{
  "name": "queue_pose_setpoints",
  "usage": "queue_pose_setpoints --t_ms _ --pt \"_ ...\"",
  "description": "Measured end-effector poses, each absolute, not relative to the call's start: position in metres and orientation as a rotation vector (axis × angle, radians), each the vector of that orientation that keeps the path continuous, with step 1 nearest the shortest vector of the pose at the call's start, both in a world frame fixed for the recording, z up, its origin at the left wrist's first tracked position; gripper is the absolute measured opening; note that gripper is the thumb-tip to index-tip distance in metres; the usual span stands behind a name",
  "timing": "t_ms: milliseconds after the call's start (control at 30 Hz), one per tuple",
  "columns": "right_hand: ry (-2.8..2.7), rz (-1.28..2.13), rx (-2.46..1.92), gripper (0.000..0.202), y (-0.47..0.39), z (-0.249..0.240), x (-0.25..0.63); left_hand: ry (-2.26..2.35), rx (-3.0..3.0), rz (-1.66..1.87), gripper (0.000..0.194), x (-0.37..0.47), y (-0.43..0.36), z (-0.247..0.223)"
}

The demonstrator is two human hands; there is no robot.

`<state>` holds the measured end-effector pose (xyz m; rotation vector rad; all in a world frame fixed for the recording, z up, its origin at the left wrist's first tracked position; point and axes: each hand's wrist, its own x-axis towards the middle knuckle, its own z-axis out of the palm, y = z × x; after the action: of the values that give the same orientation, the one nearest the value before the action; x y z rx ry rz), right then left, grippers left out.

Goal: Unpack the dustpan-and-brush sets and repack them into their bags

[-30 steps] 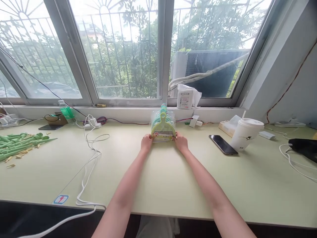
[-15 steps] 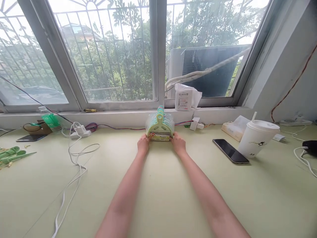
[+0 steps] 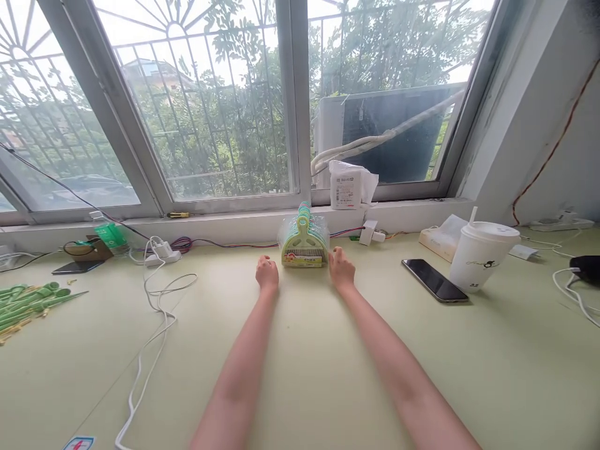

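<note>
Now that dustpans are released, left hand apart, half-open, right hand alongside, half-open

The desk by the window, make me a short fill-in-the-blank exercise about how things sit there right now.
1. The hand that is plainly apart from the packaged dustpans is the person's ____ one.
2. A ____ sticks up out of the white lidded cup.
3. The phone beside the cup lies with its screen facing ____.

Missing words in order: left; straw; up.
</note>
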<state>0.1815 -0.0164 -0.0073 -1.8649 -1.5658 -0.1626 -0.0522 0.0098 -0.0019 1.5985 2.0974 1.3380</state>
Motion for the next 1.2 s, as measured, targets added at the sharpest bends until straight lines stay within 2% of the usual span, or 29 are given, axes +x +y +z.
queue_pose_setpoints --t_ms 200,533,767,967,1067,1200 --pt "-1.681 -0.082 -1.880 0.032 -0.011 -0.010 0.182 2.003 1.377 1.437 0.022 -0.072 0.017 -0.009" --pt "-1.853 0.018 -1.879 0.024 -0.032 -0.004 0.182 1.854 1.445 1.426 0.009 -0.067 -0.024 -0.013" --pt "-1.919 -0.041 -1.770 0.024 -0.076 -0.002 0.169 1.813 1.454 1.377 0.014 -0.067 -0.064 -0.013" --pt "-1.917 -0.019 -1.714 0.032 -0.117 -0.002 0.167 1.815 1.331 1.438 0.027 -0.069 -0.095 -0.007" --pt "-1.971 0.056 -1.674 0.032 -0.137 -0.003 0.169 1.585 1.271 1.457 0.036 -0.067 -0.109 0.001" --pt "-1.954 0.191 -1.605 0.034 -0.155 -0.008 0.178 1.076 1.163 1.331 0.072 -0.063 -0.122 0.009"
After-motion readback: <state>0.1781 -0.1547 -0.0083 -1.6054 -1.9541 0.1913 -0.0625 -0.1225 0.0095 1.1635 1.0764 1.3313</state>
